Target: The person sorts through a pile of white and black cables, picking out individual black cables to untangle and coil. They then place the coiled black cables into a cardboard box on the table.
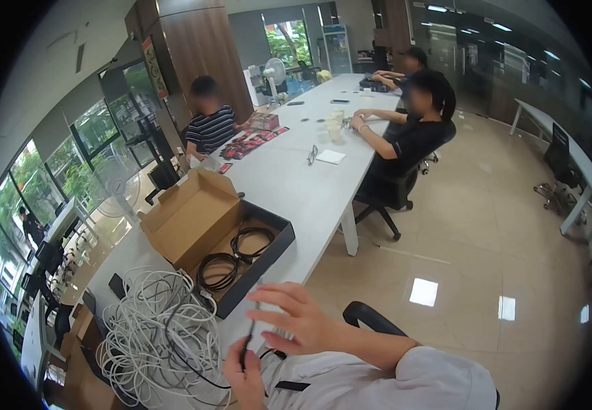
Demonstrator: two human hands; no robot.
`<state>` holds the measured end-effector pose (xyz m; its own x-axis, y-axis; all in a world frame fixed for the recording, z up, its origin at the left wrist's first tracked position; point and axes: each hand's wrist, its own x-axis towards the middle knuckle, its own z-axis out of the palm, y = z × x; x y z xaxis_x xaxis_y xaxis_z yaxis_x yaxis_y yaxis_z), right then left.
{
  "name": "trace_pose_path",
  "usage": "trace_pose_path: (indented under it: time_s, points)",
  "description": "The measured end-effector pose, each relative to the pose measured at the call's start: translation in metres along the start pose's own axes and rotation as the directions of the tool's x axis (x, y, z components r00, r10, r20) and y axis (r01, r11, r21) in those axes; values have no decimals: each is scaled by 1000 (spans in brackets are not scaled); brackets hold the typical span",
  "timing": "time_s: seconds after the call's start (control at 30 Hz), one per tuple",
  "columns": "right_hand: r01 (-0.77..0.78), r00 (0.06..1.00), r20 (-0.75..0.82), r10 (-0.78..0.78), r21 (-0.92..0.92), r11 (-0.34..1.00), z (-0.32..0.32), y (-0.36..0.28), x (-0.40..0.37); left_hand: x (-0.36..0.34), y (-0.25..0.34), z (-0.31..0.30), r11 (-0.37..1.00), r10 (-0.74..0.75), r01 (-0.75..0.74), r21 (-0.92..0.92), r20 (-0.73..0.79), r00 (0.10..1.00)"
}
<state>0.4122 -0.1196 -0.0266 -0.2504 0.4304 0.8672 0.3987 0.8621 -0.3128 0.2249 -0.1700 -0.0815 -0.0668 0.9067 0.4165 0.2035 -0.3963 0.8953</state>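
Note:
Near the bottom centre, my left hand [243, 374] is closed round a thin black cable [245, 352] that stands up between its fingers. Just above and to the right, my right hand [296, 316] has its fingers partly spread beside the upper, greyish end of that cable; whether they grip it is hard to make out. A large tangle of white cables [156, 335] lies to the left, with a dark cable running across it. Behind my hands sits an open cardboard box [197, 212] with a black outer side, holding two coils of black cable [218, 272].
The long white table [309, 195] stretches away, bearing glasses [312, 155], a white notepad [331, 157], cups [333, 126] and red packets [248, 143]. One person [208, 126] sits at the left side; two others sit at the right. A chair armrest [371, 316] is beside my right arm.

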Motion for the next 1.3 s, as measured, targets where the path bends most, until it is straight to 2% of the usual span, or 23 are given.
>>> trace_pose_path:
  time_s: [0.07,0.13,0.2,0.23,0.3,0.37,0.47,0.5,0.53,0.6,0.63,0.73,0.77,0.83,0.9,0.93,1.03,1.07,1.13,1.2,1.23,1.3]
  points:
    - [69,996,58,-69,2,998,1,1,4,2,14,10,906,280,-295,304,92,956]
    - [57,990,130,-60,22,998,0,12,3,-4,40,9,899,143,-225,375,235,962]
    - [33,982,183,-50,92,995,10,29,-1,-8,36,4,859,287,-367,358,257,923]
    - [8,984,173,-52,244,970,20,31,-2,-11,35,2,834,355,-438,336,281,892]
    - [-58,986,163,-29,505,861,30,35,-7,-20,45,-6,868,249,-318,381,220,943]
    - [-97,980,195,-27,596,797,39,32,-10,-27,57,-14,886,181,-222,407,137,974]
    - [-80,972,219,-89,658,749,63,30,-11,-46,48,-21,948,215,-162,275,-173,961]
    - [-51,968,217,-125,660,749,71,32,-7,-51,43,-21,960,241,-178,216,-313,919]
    - [-77,963,240,-124,682,727,77,30,-4,-51,44,-25,903,361,-229,364,-352,864]
    - [-130,950,288,-121,715,686,86,24,1,-49,50,-34,723,588,-272,636,-359,725]
    - [-173,929,342,-143,742,648,91,21,4,-50,56,-41,628,648,-278,727,-290,705]
    - [-270,875,439,-203,793,547,112,8,-1,-59,52,-45,671,659,-244,700,-414,628]
    - [-320,820,512,-254,779,539,116,6,-5,-61,51,-46,705,641,-232,670,-462,613]
    - [-312,788,528,-318,787,532,121,-4,-13,-67,50,-44,776,587,-211,594,-557,588]
    - [-259,780,503,-371,800,541,126,-12,-22,-63,50,-40,852,522,-286,439,-663,537]
    - [-293,766,518,-381,809,511,124,-16,-23,-60,51,-38,877,479,-327,353,-709,518]
    - [-383,753,553,-356,809,446,115,-25,-31,-45,56,-32,915,382,-301,268,-817,432]
    - [-487,694,634,-342,763,425,110,-23,-31,-39,56,-29,926,345,-297,234,-846,406]
    - [-675,555,769,-317,640,368,98,-19,-27,-34,51,-26,916,353,-336,220,-837,417]
    - [-560,720,666,-195,723,404,91,-18,-32,-29,42,-26,916,343,-349,198,-837,427]
    - [-500,789,600,-132,753,428,88,-18,-35,-27,44,-25,913,400,-282,297,-793,460]
    - [-472,823,567,-48,726,500,78,-14,-38,-25,36,-29,886,459,-217,411,-707,538]
